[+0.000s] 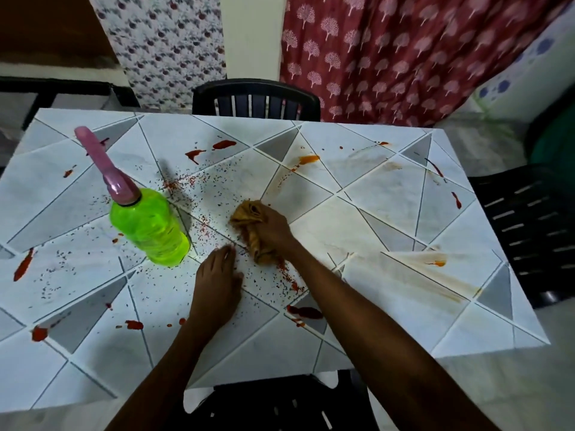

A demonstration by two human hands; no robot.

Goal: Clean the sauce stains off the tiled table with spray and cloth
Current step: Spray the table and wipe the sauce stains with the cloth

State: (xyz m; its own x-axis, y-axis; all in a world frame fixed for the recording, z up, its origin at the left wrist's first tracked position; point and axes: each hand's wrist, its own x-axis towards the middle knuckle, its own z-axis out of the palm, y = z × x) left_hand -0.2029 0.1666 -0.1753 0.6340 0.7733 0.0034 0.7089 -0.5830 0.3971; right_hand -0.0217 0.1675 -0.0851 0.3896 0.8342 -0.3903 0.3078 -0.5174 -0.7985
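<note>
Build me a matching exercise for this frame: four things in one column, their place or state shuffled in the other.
1. spray bottle
2. cloth
3. left hand
4. black chair

A. flat on the table, holding nothing
B. beyond the table's far edge
C. bunched in the right hand
D. standing upright, ungripped

Pairs: 1-D, 2-C, 3-A, 4-B
</note>
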